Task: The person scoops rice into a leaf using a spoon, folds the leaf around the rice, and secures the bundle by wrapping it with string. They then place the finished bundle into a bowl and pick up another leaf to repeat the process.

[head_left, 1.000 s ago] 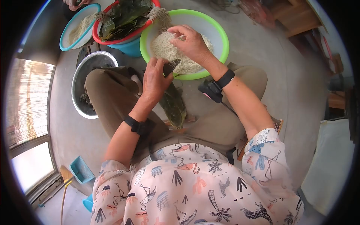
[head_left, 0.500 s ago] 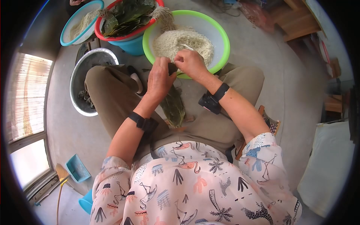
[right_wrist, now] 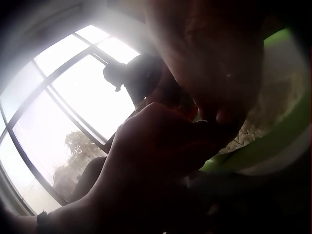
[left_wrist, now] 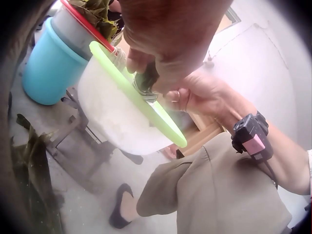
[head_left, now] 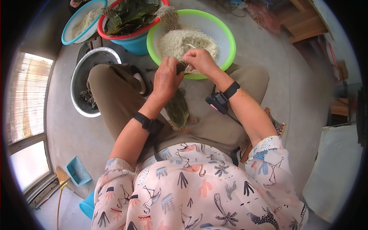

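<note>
My left hand (head_left: 166,78) grips a folded dark green leaf cone (head_left: 177,107) above my lap, its long tail hanging down between my knees. My right hand (head_left: 199,61) meets it at the cone's mouth, fingertips curled and pinching the leaf's top edge, where some white rice shows. Both hands hover at the near rim of a green bowl (head_left: 230,38) heaped with raw rice (head_left: 184,40). In the left wrist view the leaf (left_wrist: 146,80) sits between my left hand (left_wrist: 170,29) and right hand (left_wrist: 204,95), over the green bowl (left_wrist: 131,92).
A red-rimmed bowl of green leaves (head_left: 130,15) sits on a blue tub (head_left: 132,48) at the far left. Beside it are a blue-rimmed bowl of rice (head_left: 82,21) and a metal basin (head_left: 82,76) on the floor. A blue dustpan (head_left: 78,170) lies near the window.
My right hand has left the rice heap and come back to the cone's mouth. My left hand has stayed on the leaf, lifting it slightly toward the bowl.
</note>
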A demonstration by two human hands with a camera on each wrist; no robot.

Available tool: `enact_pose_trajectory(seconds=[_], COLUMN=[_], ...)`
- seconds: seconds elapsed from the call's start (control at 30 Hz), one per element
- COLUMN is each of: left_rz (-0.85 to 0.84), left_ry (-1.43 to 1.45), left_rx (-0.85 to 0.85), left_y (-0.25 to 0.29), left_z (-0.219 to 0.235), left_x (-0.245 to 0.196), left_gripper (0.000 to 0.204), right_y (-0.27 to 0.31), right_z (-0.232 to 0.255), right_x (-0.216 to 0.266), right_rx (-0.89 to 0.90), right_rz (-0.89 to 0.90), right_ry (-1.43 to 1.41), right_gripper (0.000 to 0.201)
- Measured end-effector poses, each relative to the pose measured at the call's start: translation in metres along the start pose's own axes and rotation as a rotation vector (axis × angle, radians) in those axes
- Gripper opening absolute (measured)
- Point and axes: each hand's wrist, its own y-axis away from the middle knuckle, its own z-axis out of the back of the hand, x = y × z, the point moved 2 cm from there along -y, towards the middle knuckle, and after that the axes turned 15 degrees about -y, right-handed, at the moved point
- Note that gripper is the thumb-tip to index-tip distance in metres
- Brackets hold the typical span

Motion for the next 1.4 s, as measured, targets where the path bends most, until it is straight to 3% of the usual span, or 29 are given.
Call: enact_pose_trajectory(seconds=[0.07, 0.2, 0.27, 0.4, 0.5, 0.57, 0.67, 0.87, 0.93, 0.97, 1.03, 1.13, 1.17, 1.3, 1.37, 1.4], left_rz=[0.019, 0.033, 0.033, 0.042, 0.056, 0.074, 0.126, 0.205, 0.103, 0.107, 0.152, 0.04, -0.01, 0.003, 0.136, 0.136], left_ry=[0.019, 0.036, 0.027, 0.009, -0.002, 0.002, 0.033, 0.076, 0.091, 0.088, 0.157, 0.005, -0.065, -0.137, 0.146, 0.144], left_rx=[-0.004, -0.001, 0.006, 0.028, 0.032, 0.052, 0.099, 0.154, 0.273, 0.269, 0.437, 0.432, 0.369, 0.432, 0.5, 0.497], left_y=[-0.003, -0.002, -0.001, -0.001, -0.003, -0.002, -0.002, 0.001, 0.0, -0.002, -0.007, -0.012, -0.011, -0.024, -0.034, -0.037], left_z=[0.002, 0.0, -0.002, 0.001, 0.0, -0.003, -0.006, -0.001, 0.006, 0.012, 0.023, 0.033, 0.036, 0.038, 0.039, 0.034], left_x=[0.001, 0.004, 0.004, 0.002, 0.006, 0.006, 0.004, 0.002, 0.002, 0.005, 0.013, 0.027, 0.027, 0.033, 0.031, 0.031], left_gripper=[0.036, 0.037, 0.037, 0.036, 0.035, 0.035, 0.035, 0.035, 0.039, 0.039, 0.038, 0.034, 0.021, 0.022, 0.023, 0.023], right_y=[-0.001, 0.002, 0.004, 0.003, 0.004, 0.004, 0.001, 0.003, 0.005, 0.005, 0.007, 0.009, 0.011, 0.013, 0.014, 0.016], right_z=[0.001, -0.001, -0.003, -0.005, -0.005, -0.008, -0.015, -0.014, -0.012, -0.012, -0.012, -0.015, -0.015, -0.017, -0.018, -0.017], right_x=[-0.003, 0.0, 0.002, 0.004, 0.006, 0.012, 0.005, 0.011, 0.012, 0.012, 0.011, 0.013, 0.013, 0.018, 0.019, 0.018], right_rx=[-0.024, -0.003, 0.086, 0.109, 0.07, 0.048, 0.077, 0.118, 0.124, 0.125, 0.133, 0.129, 0.117, 0.12, 0.117, 0.118], right_rz=[-0.17, -0.249, -0.137, -0.173, -0.172, 0.009, 0.017, 0.005, 0.017, 0.024, 0.022, 0.022, 0.021, 0.025, 0.027, 0.031], right_ry=[-0.312, -0.351, -0.131, -0.108, -0.254, -0.268, -0.387, -0.278, -0.24, -0.202, -0.178, -0.132, -0.112, -0.056, -0.016, -0.016], right_gripper=[0.013, 0.013, 0.012, 0.01, 0.009, 0.007, 0.004, 0.007, 0.007, 0.007, 0.007, 0.007, 0.007, 0.007, 0.006, 0.006])
